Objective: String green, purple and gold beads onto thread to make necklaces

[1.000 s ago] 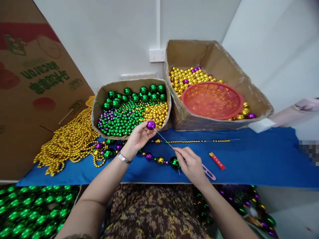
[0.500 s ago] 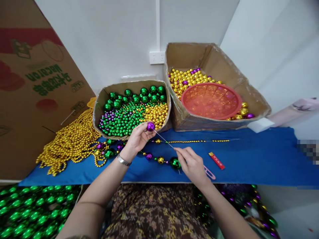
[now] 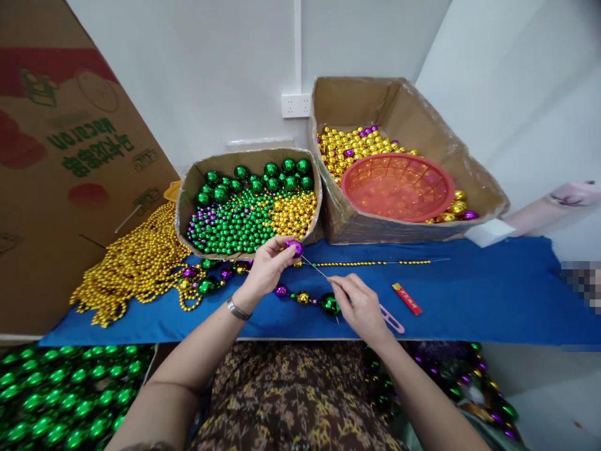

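My left hand (image 3: 267, 266) pinches a purple bead (image 3: 295, 247) just in front of the small cardboard box (image 3: 188, 188) of green, purple and gold beads. A thin needle (image 3: 315, 268) runs from that bead down to my right hand (image 3: 359, 307), whose fingers are pinched on its lower end. Below both hands, a partly strung chain with a purple bead (image 3: 280, 290), a gold bead (image 3: 303, 297) and a large green bead (image 3: 329, 304) lies on the blue cloth (image 3: 469, 300).
A bigger box (image 3: 474, 181) at the back right holds gold beads and an orange basket (image 3: 398, 186). Gold bead strands (image 3: 136, 263) are heaped at the left. A red lighter (image 3: 406, 298) and pink scissors handle (image 3: 392, 319) lie right of my hand. Green beads (image 3: 61, 394) fill a bin below.
My left hand has carried the purple bead a little right and down along the needle, closer to my right hand. My right hand has barely moved.
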{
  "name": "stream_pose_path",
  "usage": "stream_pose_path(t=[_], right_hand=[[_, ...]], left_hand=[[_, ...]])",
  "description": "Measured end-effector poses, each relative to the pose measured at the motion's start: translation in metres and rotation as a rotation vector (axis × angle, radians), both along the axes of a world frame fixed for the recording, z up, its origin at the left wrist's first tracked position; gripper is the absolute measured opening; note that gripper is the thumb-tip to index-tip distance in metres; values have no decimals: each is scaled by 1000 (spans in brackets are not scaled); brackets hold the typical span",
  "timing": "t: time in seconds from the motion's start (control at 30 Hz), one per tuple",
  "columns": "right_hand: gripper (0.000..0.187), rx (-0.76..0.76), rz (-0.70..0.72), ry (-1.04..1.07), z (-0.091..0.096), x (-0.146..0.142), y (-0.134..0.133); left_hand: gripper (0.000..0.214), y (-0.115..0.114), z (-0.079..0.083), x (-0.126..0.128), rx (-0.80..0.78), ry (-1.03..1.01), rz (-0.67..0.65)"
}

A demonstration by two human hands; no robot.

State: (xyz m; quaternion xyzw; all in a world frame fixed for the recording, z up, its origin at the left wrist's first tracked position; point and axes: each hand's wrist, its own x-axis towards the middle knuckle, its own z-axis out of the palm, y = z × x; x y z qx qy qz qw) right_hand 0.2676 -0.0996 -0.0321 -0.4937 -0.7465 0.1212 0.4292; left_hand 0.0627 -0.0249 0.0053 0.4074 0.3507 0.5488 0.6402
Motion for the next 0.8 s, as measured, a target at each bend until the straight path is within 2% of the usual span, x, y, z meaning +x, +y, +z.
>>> stream_pose_path(t=[0.1,0.3,0.47,0.63,0.7,0.8], right_hand=[[23,-16,12,-2,-3,0,1],[24,-52,-50,-31,-19,5,9],[22,-219,-126,202,-49,16,15],[26,-338,-198,331,-81,-2,12],[24,-347,-189,326,-86,-10,12],[20,-363,-156,302,-84,-10,13]], left_hand=[[29,-2,-3,3,-18,19,-32],[32,-12,-15,24,44,171,-78],[33,-7,-42,49,15,180,-124],[33,-3,-71,76,44,219,-90],[34,-2,-79,81,31,205,-97],[33,0,-87,80,66,253,-94]])
